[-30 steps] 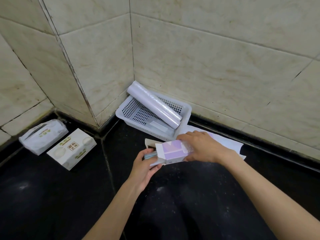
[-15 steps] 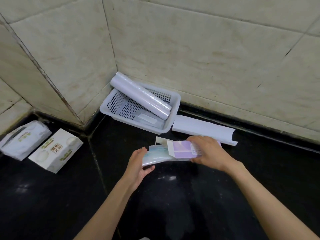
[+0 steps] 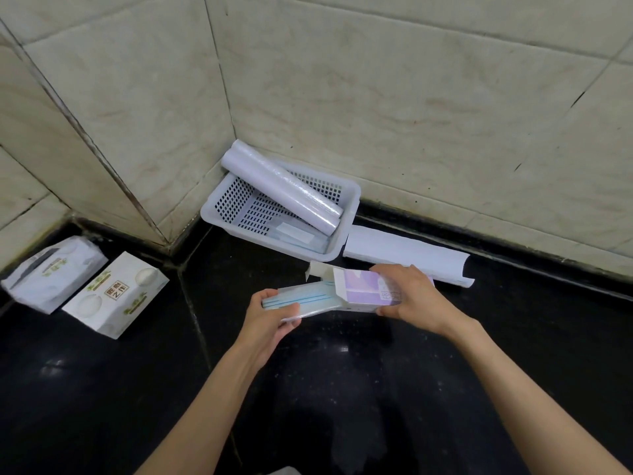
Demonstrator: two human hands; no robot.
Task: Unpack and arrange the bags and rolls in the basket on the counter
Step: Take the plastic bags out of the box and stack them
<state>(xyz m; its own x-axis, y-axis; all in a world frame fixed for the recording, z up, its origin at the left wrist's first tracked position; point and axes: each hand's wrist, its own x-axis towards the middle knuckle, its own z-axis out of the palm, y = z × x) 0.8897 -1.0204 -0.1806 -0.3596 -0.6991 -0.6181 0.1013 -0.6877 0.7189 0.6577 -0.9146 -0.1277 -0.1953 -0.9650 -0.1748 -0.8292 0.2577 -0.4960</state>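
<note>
A white perforated basket [image 3: 219,214] sits in the counter's corner against the tiled wall. A white roll [image 3: 284,190] leans across it, one end up on the back rim, and a flat clear pack [image 3: 294,234] lies on its bottom. Above the black counter my right hand [image 3: 407,293] grips a small purple and white box [image 3: 359,289] with its flap open. My left hand [image 3: 270,310] holds a stack of blue and clear bags [image 3: 301,298] that sticks partway out of the box's open end.
A long white box sleeve [image 3: 407,255] lies on the counter right of the basket, along the wall. At the left stand a white tissue box [image 3: 116,294] and a soft white tissue pack [image 3: 51,272]. Dark counter surface [image 3: 342,371] spreads under my arms.
The stack of bags has slid further out of the purple box to the left in my left hand. The view has shifted, so the basket sits more centrally.
</note>
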